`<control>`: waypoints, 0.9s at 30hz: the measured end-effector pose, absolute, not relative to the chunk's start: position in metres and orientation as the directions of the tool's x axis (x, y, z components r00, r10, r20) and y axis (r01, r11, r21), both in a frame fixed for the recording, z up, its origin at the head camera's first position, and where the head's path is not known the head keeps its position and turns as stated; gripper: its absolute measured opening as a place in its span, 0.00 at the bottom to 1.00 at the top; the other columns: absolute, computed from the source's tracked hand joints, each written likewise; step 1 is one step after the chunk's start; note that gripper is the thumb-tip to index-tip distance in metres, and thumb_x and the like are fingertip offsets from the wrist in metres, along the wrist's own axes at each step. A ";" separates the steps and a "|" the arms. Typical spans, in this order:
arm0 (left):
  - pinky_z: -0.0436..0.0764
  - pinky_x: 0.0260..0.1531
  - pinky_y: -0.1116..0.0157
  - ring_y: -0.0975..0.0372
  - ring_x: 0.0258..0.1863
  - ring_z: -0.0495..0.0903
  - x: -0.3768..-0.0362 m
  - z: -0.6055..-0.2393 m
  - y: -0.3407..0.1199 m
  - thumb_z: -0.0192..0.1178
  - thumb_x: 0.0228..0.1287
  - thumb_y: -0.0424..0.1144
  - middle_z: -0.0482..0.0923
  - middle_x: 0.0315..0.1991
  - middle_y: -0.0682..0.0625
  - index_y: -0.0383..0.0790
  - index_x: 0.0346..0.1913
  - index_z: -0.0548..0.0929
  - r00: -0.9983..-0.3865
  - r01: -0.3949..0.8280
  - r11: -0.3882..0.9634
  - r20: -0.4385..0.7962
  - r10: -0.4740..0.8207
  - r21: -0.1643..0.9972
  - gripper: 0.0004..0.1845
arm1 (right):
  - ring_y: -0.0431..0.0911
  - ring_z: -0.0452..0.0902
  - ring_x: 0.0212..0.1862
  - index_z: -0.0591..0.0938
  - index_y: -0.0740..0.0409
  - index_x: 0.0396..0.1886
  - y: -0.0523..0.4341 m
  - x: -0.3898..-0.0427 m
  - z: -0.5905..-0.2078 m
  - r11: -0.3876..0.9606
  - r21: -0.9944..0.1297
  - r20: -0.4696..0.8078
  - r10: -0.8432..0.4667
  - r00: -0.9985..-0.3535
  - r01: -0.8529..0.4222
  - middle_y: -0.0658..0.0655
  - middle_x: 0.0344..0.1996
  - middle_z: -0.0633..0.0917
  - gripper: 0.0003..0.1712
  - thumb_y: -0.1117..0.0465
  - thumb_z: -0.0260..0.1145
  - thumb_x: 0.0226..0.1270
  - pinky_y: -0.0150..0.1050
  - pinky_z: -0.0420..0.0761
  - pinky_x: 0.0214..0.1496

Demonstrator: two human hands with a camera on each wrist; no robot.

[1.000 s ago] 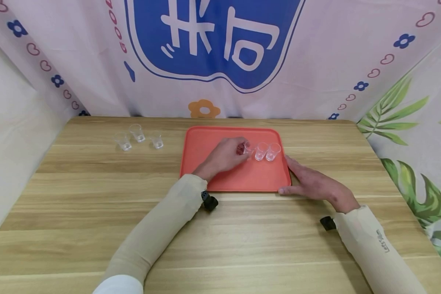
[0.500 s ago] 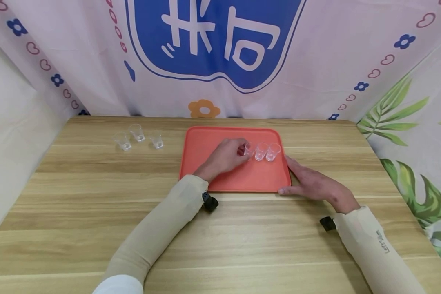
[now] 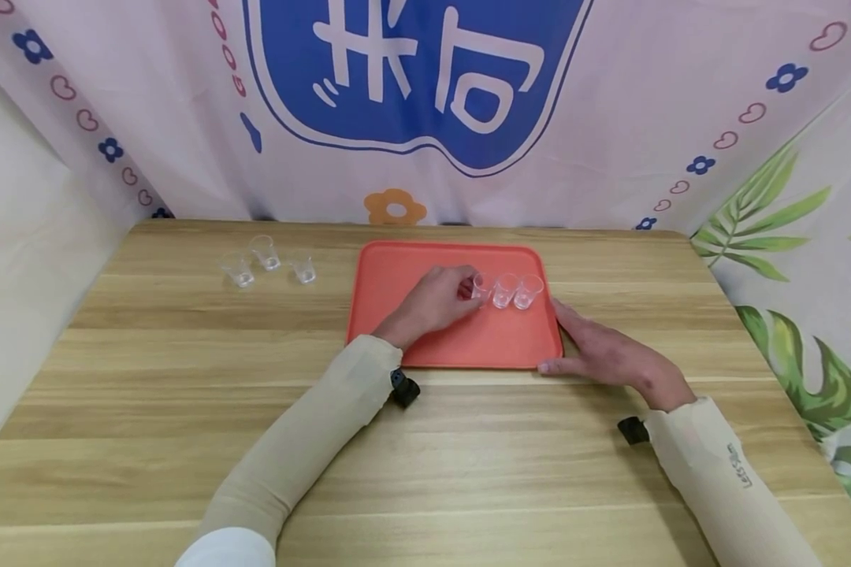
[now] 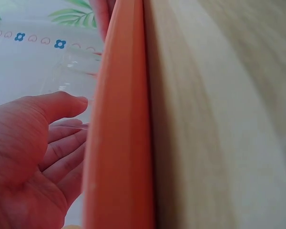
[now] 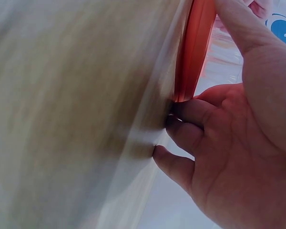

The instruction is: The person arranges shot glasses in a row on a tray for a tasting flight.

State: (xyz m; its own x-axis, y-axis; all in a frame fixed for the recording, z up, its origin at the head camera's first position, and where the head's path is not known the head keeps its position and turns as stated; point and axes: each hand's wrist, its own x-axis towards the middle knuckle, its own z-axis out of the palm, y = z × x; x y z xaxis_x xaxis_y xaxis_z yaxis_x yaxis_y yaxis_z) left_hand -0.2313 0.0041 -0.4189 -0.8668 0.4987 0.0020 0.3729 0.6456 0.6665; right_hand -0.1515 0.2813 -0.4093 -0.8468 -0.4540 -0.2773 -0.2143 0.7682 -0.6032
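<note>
My left hand (image 3: 436,299) reaches over the red tray (image 3: 454,346) with a small clear shot glass (image 3: 481,288) between thumb and fingers. That glass stands at the left end of a row, beside a middle shot glass (image 3: 505,291) and a right-hand one (image 3: 529,292), all upright. Seen from the left wrist, the thumb and fingers lie around the glass, partly behind the tray's rim (image 4: 117,143). At the tray's front right corner, my right hand (image 3: 603,352) touches the edge, fingers along the right side and thumb at the front. Its lower fingertips rest on the table in the right wrist view.
Three more clear shot glasses, a front-left one (image 3: 240,272), a rear one (image 3: 265,253) and a right one (image 3: 303,269), stand on the wooden table (image 3: 425,472) left of the tray. A printed curtain (image 3: 184,118) hangs behind the table.
Both hands, the tray and the glasses keep nearly the same places. The head view has shifted very slightly.
</note>
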 end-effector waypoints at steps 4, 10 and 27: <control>0.81 0.48 0.67 0.63 0.43 0.80 -0.232 -0.419 0.004 0.68 0.71 0.44 0.83 0.43 0.52 0.40 0.52 0.83 -0.864 0.380 0.644 0.005 0.503 0.664 0.14 | 0.60 0.47 0.80 0.37 0.48 0.85 0.282 -0.152 -0.409 0.768 -0.602 -0.275 -0.455 -0.847 -0.218 0.59 0.83 0.45 0.67 0.39 0.73 0.65 0.63 0.57 0.75; 0.81 0.48 0.67 0.63 0.43 0.80 -0.233 -0.419 0.004 0.68 0.71 0.44 0.83 0.43 0.53 0.40 0.52 0.83 -0.864 0.379 0.645 0.003 0.504 0.664 0.14 | 0.59 0.46 0.80 0.36 0.46 0.85 0.283 -0.153 -0.408 0.777 -0.595 -0.291 -0.445 -0.847 -0.204 0.58 0.83 0.44 0.67 0.38 0.73 0.65 0.62 0.56 0.76; 0.80 0.54 0.65 0.61 0.52 0.80 -0.227 -0.415 0.004 0.70 0.68 0.45 0.82 0.53 0.49 0.37 0.70 0.73 -0.858 0.358 0.683 -0.064 0.510 0.637 0.32 | 0.60 0.46 0.80 0.37 0.47 0.85 0.282 -0.152 -0.409 0.776 -0.600 -0.298 -0.442 -0.846 -0.194 0.59 0.83 0.45 0.67 0.37 0.73 0.64 0.63 0.56 0.76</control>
State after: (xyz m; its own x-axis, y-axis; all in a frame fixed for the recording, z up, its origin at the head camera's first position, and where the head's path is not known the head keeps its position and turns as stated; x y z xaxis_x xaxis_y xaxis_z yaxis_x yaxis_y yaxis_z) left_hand -0.2268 0.0038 -0.4152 -0.8579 0.5098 -0.0645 0.3579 0.6828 0.6369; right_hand -0.1523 0.2823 -0.4089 -0.8464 -0.4415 -0.2978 -0.1937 0.7761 -0.6001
